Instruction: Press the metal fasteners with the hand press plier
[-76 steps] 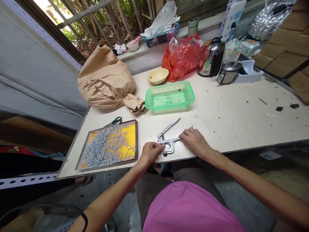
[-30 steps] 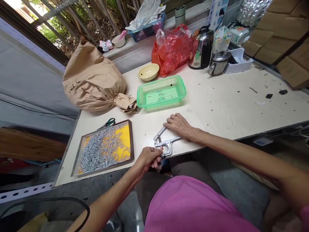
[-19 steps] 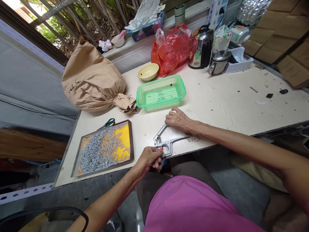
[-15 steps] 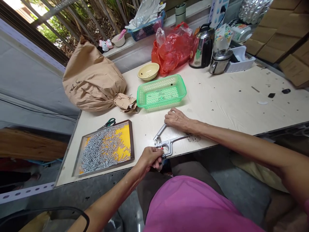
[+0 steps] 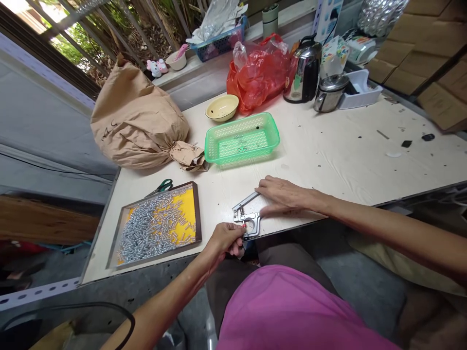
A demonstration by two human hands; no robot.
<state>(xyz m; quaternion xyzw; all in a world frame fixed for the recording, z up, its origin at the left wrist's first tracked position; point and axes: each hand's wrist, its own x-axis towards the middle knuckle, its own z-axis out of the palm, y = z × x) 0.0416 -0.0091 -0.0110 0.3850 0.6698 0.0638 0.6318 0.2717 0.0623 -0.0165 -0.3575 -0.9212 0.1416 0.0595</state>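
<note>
A metal hand press tool [image 5: 245, 217] lies at the table's near edge. My right hand [image 5: 282, 195] is closed over both of its handles, pressing them together. My left hand [image 5: 225, 239] pinches something tiny at the tool's jaw, where a small red part shows; I cannot make out what it holds. A framed yellow tray [image 5: 157, 224] heaped with several small silver metal pieces lies to the left. A green plastic basket [image 5: 242, 139] with a few small pieces in it stands behind the tool.
A tied brown paper sack [image 5: 136, 122] and green-handled scissors [image 5: 161, 186] are at the back left. A yellow bowl [image 5: 222, 107], red plastic bag [image 5: 258, 74], kettle [image 5: 304, 72] and metal pot [image 5: 329, 93] line the far edge. Cardboard boxes [image 5: 434, 58] stack at right.
My right hand has drawn back from the upper handle's tip and closed over both handles, bringing them together. My left hand stays pinched at the jaw.
</note>
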